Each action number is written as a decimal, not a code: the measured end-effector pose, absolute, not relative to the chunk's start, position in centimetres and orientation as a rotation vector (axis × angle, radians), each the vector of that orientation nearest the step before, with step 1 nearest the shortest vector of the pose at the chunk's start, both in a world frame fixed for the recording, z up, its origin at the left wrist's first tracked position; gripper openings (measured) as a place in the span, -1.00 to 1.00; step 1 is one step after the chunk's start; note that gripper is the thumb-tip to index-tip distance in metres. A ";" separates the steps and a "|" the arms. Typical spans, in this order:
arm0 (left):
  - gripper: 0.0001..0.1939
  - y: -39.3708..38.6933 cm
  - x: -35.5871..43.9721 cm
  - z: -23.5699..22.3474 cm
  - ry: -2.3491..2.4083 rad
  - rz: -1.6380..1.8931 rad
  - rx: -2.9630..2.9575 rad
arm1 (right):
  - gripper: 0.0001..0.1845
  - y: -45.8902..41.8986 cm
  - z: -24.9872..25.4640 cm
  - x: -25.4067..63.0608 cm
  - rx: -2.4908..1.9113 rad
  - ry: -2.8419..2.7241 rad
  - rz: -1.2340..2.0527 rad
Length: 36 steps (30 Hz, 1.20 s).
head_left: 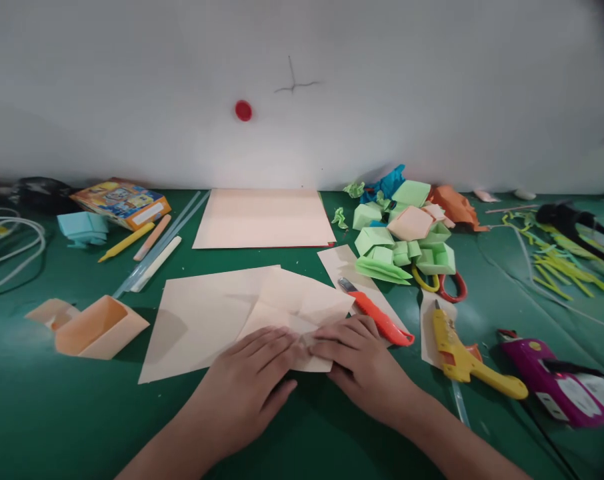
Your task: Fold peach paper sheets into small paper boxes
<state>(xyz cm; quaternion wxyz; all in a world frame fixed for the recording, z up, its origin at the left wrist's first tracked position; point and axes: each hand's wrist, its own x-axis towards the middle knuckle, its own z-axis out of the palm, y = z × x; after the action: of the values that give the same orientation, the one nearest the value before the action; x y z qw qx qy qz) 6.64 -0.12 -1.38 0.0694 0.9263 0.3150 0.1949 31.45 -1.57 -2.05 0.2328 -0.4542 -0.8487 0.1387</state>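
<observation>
A folded sheet of pale peach paper (277, 293), with creases and raised flaps, lies in front of me. My left hand (255, 370) rests over its near left part, fingers stretched out and pressing on it, thumb held apart. On the near right edge is my right hand (362, 363), its fingertips on top and its thumb partly hidden under the edge, gripping the paper. Beneath and to the left lies a flat peach sheet (197, 320). Just beyond my right hand, an orange-red utility knife (379, 317) rests on a paper strip (339, 260).
A peach folded paper box (102, 327) sits left. Green folded paper pieces (377, 240) and scissors (452, 287) lie right, beyond a yellow glue gun (457, 353) and purple device (557, 383). Glue sticks (155, 267) and a paper stack (262, 220) are farther back.
</observation>
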 end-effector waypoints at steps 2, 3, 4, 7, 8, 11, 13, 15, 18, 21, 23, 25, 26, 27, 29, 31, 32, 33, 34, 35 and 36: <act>-0.69 0.1 6.6 -1.8 0.932 0.673 2.761 | -0.76 -1.5 -2.0 31.5 -1.207 -2.259 0.479; -0.70 0.1 6.6 -1.8 0.921 0.721 2.745 | -0.80 -1.5 -1.8 31.5 -1.184 -2.231 0.525; -0.71 0.0 6.6 -1.7 0.915 0.757 2.716 | -0.84 -1.6 -1.7 31.5 -1.160 -2.216 0.572; -0.74 -0.6 7.0 -1.2 0.929 0.764 2.575 | -0.88 -2.1 -1.0 31.5 -1.102 -2.215 0.693; -0.75 -1.0 7.2 -1.1 0.952 0.755 2.519 | -0.87 -2.3 -0.8 31.6 -1.102 -2.224 0.701; -0.74 -2.3 7.9 -1.0 1.022 0.710 2.421 | -0.80 -2.7 -0.4 31.8 -1.140 -2.238 0.634; -0.74 -3.0 8.3 -1.0 1.044 0.683 2.424 | -0.75 -2.9 -0.2 31.9 -1.135 -2.206 0.610; -0.76 -3.4 8.8 -0.9 1.059 0.663 2.445 | -0.74 -3.1 -0.3 31.9 -1.126 -2.150 0.622; -0.80 -3.4 9.2 -0.9 1.102 0.638 2.500 | -0.76 -3.0 -0.8 31.7 -1.224 -2.106 0.603; -0.80 -3.0 9.3 -1.2 1.089 0.669 2.609 | -0.88 -2.6 -1.4 31.2 -1.362 -2.107 0.560; -0.75 -2.8 9.2 -1.4 1.020 0.720 2.706 | -0.97 -2.3 -1.7 30.9 -1.422 -2.094 0.531; -0.70 -2.7 9.1 -1.7 0.951 0.756 2.793 | -0.92 -2.1 -2.0 30.8 -1.461 -2.085 0.513; -0.68 -2.7 9.0 -1.8 0.933 0.761 2.822 | -0.90 -2.0 -2.0 30.8 -1.475 -2.086 0.509; -0.67 -2.7 9.0 -1.8 0.923 0.757 2.842 | -0.88 -1.9 -2.1 30.8 -1.488 -2.090 0.505; -0.68 -2.8 9.0 -1.8 0.904 0.747 2.870 | -0.86 -1.8 -2.1 30.7 -1.507 -2.098 0.488; -0.68 -2.8 9.1 -1.8 0.883 0.752 2.891 | -0.85 -1.8 -2.2 30.6 -1.529 -2.104 0.460; -0.68 -2.7 9.2 -1.8 0.876 0.761 2.899 | -0.85 -1.8 -2.2 30.6 -1.542 -2.103 0.448; -0.68 -2.7 9.2 -1.7 0.874 0.767 2.904 | -0.86 -1.7 -2.2 30.5 -1.552 -2.102 0.439; -0.69 -2.7 9.2 -1.6 0.873 0.774 2.905 | -0.87 -1.7 -2.3 30.5 -1.563 -2.100 0.434; -0.69 -2.6 9.2 -1.5 0.870 0.779 2.908 | -0.89 -1.7 -2.3 30.5 -1.572 -2.098 0.429; -0.69 -2.6 9.3 -1.4 0.865 0.784 2.911 | -0.90 -1.7 -2.4 30.4 -1.577 -2.094 0.423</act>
<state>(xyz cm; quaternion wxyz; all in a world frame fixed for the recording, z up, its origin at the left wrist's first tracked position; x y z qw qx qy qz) 9.26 -2.61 -1.42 0.0026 0.9281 0.2759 0.2499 30.41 -1.69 -2.36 0.2406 -0.5766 -0.7653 0.1547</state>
